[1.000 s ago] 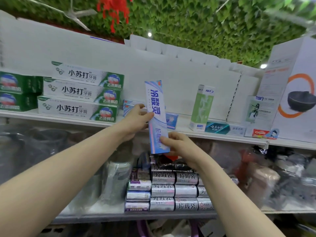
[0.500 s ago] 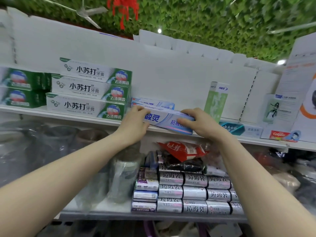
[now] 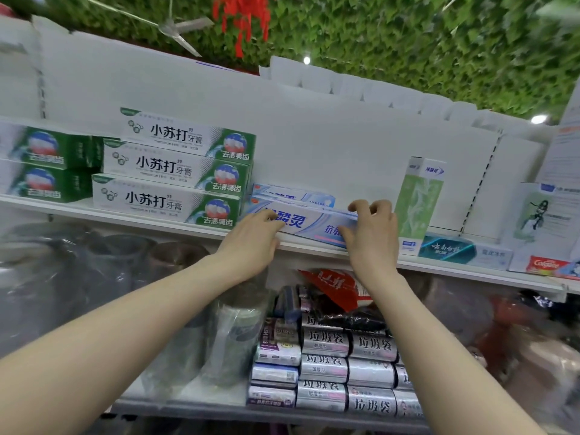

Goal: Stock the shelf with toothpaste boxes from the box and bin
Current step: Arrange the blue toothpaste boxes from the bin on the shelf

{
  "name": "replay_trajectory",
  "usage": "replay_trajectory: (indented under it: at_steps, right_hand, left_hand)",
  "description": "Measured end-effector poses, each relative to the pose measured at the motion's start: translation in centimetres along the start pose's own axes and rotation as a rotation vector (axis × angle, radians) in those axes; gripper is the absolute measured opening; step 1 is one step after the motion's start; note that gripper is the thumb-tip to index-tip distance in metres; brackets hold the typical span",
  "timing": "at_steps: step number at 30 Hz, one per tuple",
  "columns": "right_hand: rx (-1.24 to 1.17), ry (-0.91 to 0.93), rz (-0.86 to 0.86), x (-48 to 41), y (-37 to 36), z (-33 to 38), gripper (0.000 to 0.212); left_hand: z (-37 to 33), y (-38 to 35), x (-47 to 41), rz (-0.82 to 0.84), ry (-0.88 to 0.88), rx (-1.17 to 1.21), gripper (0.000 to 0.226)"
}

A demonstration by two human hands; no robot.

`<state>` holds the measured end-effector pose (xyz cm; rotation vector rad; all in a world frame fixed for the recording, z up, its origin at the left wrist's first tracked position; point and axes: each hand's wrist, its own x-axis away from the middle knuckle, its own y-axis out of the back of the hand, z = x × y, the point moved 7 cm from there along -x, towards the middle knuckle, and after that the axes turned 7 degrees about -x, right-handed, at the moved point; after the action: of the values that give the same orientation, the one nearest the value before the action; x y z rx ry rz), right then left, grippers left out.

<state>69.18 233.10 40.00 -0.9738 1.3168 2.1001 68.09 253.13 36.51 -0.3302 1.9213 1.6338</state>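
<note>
A pale blue toothpaste box [image 3: 309,222] lies flat near the front edge of the white upper shelf [image 3: 141,219]. My left hand [image 3: 251,238] holds its left end with the fingers curled over the face. My right hand [image 3: 372,232] grips its right end, fingers over the top and thumb on the front. A matching blue box [image 3: 293,194] lies just behind it. To the left stands a stack of three green and white toothpaste boxes [image 3: 171,166].
An upright pale green box [image 3: 419,205] stands right of my right hand, with a teal box [image 3: 448,248] and a red Colgate box [image 3: 547,265] lying further right. More green boxes [image 3: 44,164] sit at far left. The lower shelf holds silver rolls [image 3: 348,368] and wrapped goods.
The blue box went from upright in both hands to lying flat on the shelf in front of the matching box. Both hands moved up to its ends and stay on it.
</note>
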Motion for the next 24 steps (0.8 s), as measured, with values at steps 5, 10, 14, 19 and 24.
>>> replay_trajectory:
  at_steps: [5,10,14,19,24]
  right_hand:
    - [0.065,-0.081,0.118,-0.9,-1.9,-1.1,0.032]
    - [-0.072,-0.158,0.2,-2.4,-3.6,-2.2,0.023]
    - [-0.078,-0.171,0.255,-3.5,-4.6,-2.7,0.028]
    - [0.101,-0.102,0.097,-4.6,-4.0,-2.0,0.025]
    - [0.031,-0.036,0.246,-4.9,-6.4,-1.5,0.022]
  left_hand:
    - [-0.3,-0.4,-1.0,-0.021,-0.023,-0.021,0.037]
    - [-0.5,-0.9,-2.2,-0.014,-0.013,-0.051,0.037]
    - [-0.5,-1.3,-3.0,0.015,0.022,-0.047,0.038]
    - [-0.6,-1.9,-4.1,0.03,0.044,-0.023,0.044]
    - [-0.3,-2.7,-5.5,0.047,0.088,-0.001,0.047]
